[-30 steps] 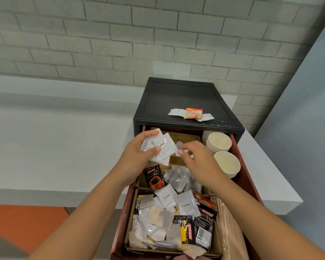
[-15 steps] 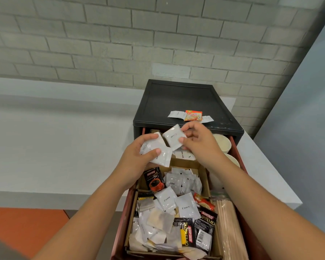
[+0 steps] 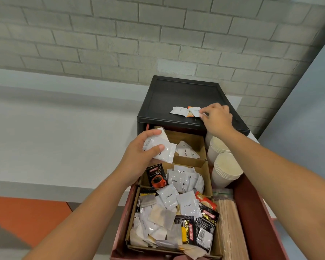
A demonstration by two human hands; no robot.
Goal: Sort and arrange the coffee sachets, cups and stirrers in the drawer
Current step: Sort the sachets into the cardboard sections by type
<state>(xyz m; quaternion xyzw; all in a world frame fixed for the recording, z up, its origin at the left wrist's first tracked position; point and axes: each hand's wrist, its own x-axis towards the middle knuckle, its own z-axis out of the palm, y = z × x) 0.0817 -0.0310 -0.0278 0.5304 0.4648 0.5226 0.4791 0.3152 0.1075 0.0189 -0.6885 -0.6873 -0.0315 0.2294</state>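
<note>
The red drawer (image 3: pixel 251 205) stands pulled out of a black cabinet (image 3: pixel 176 94). A cardboard divider (image 3: pixel 188 162) inside it holds mixed sachets: white ones (image 3: pixel 184 181), black coffee packs (image 3: pixel 195 229) and tea bags. My left hand (image 3: pixel 139 156) grips a bunch of white sachets (image 3: pixel 161 149) over the drawer's back section. My right hand (image 3: pixel 216 117) reaches onto the cabinet top and pinches a white sachet (image 3: pixel 196 112) lying on an orange sachet (image 3: pixel 190 114); another white sachet (image 3: pixel 178 110) lies beside it. Paper cup stacks (image 3: pixel 225 169) and wooden stirrers (image 3: pixel 231 228) fill the drawer's right side.
A pale counter (image 3: pixel 54 132) runs to the left of the cabinet under a grey brick wall (image 3: pixel 120 34). An orange floor patch (image 3: pixel 26 218) shows at lower left. A grey-blue wall (image 3: pixel 311 109) closes in on the right.
My right hand took one white sachet from the bunch and carried it up onto the cabinet top, beside the orange sachet. My left hand stayed over the drawer holding its bunch.
</note>
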